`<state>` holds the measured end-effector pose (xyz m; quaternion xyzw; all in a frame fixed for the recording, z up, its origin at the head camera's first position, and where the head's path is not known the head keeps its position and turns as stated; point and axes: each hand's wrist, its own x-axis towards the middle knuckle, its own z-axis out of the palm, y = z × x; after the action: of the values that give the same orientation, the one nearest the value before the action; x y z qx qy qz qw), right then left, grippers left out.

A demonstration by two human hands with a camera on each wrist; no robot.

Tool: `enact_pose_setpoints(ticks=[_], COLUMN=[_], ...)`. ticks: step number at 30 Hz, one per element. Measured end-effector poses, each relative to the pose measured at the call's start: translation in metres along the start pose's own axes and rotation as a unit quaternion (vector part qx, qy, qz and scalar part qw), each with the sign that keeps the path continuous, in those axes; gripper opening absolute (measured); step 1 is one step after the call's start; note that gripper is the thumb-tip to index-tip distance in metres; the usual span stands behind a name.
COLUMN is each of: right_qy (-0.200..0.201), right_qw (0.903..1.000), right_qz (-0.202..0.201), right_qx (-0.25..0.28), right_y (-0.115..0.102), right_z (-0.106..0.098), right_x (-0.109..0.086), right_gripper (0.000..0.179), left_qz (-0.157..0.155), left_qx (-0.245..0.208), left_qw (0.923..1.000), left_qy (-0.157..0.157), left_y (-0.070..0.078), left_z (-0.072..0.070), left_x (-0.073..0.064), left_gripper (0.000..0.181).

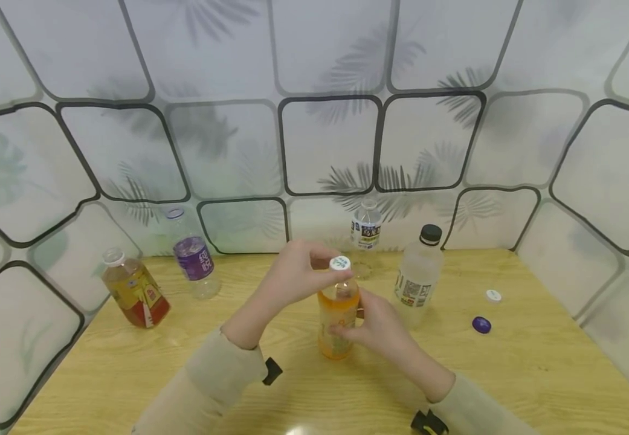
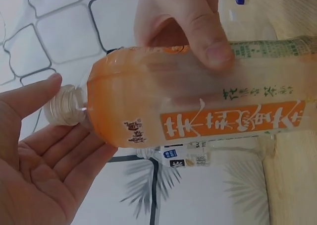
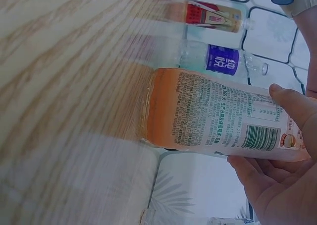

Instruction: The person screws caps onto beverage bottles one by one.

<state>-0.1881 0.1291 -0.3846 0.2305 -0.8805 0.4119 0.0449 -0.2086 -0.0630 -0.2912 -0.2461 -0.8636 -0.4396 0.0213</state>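
Two bare hands meet at one upright bottle: we see the orange bottle (image 1: 337, 311) ahead of the wearer on the wooden table (image 1: 537, 362), its long axis close to vertical, its base apparently resting on the wood. The left hand (image 1: 295, 272) is at the top, thumb and fingers on either side of the printed cap (image 1: 340, 263); the right hand (image 1: 382, 326) grips the body lower down, from the right. We judge that the coming move turns on this line, left above right along one axis, the left hand nearer the cap.

From the left wrist, we find the left fingers relaxed and nearly straight around a pale, ridged neck (image 2: 67, 105); how firmly they touch it, or how the cap sits, we cannot tell. The right wrist view gives us what the head view does not: a barcode (image 3: 259, 137) and dense small print. Only from the head do we get both the loose white cap (image 1: 493, 295) and the purple cap (image 1: 481, 325), well apart from the hands.
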Motion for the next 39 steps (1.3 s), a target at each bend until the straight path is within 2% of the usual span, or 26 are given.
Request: enact_pose_setpoints(ticks=[7,11,15,19,26,33,39], right_qy=[-0.002,-0.007,-0.008,-0.007,-0.004,-0.005,-0.004], right_qw=[1.0,0.9999,0.9998,0.9998,0.9999,0.9996,0.9994], right_qz=[0.003,0.011,0.017,0.017,0.011,0.026,0.033], right_qx=[-0.001,0.002,0.004,0.005,0.006,0.009,0.008], right_y=[0.002,0.003,0.002,0.001,-0.001,-0.001,0.0], right_z=[0.001,0.001,0.001,0.001,0.002,0.003,0.003], right_x=[0.0,0.001,0.001,0.0,-0.002,-0.001,-0.001], right_gripper=[0.052,0.053,0.055,0.058,0.053,0.056,0.056], left_qz=[0.009,-0.006,-0.017,-0.011,-0.018,-0.037,-0.045], left_qx=[-0.045,-0.078,-0.085,-0.065,-0.006,0.003,-0.002], left_qw=[0.998,0.9952,0.9944,0.9961,0.9985,0.997,0.9952], left_qy=[-0.044,-0.059,-0.06,-0.059,-0.051,-0.068,-0.087], left_y=[-0.006,-0.011,-0.013,-0.015,-0.028,-0.051,-0.058], left_z=[-0.004,-0.005,-0.004,-0.002,0.003,0.01,0.016], left_x=[0.004,0.006,0.006,0.002,-0.016,-0.031,-0.036], left_gripper=[0.023,0.024,0.026,0.026,0.052,0.057,0.059])
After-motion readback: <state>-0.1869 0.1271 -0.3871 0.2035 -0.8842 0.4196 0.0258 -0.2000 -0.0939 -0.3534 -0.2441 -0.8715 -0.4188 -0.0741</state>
